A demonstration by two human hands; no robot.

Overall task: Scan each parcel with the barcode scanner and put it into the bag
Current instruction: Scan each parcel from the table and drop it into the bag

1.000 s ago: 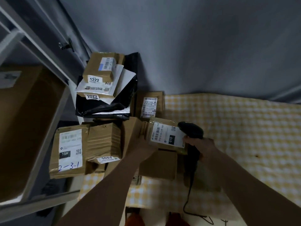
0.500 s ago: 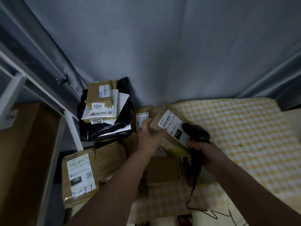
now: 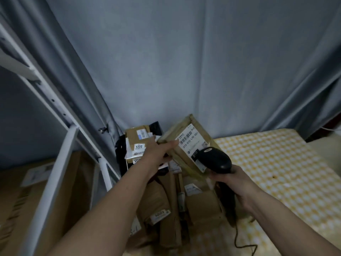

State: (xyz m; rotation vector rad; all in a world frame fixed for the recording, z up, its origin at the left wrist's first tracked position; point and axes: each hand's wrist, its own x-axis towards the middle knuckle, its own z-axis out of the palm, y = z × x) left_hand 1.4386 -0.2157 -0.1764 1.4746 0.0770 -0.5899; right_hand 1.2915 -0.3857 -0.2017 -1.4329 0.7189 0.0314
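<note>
Crowding the checked table (image 3: 276, 163): stacked parcels (image 3: 162, 209), black bag (image 3: 120, 156).

My left hand (image 3: 158, 152) now holds the parcel (image 3: 186, 145) higher, tilted, and I bring the scanner (image 3: 215, 159) against its label.

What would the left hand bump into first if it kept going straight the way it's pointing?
Probably the box marked 1222: the left hand, gripping the labelled parcel, points up toward that stack, though depth is unclear.
</note>
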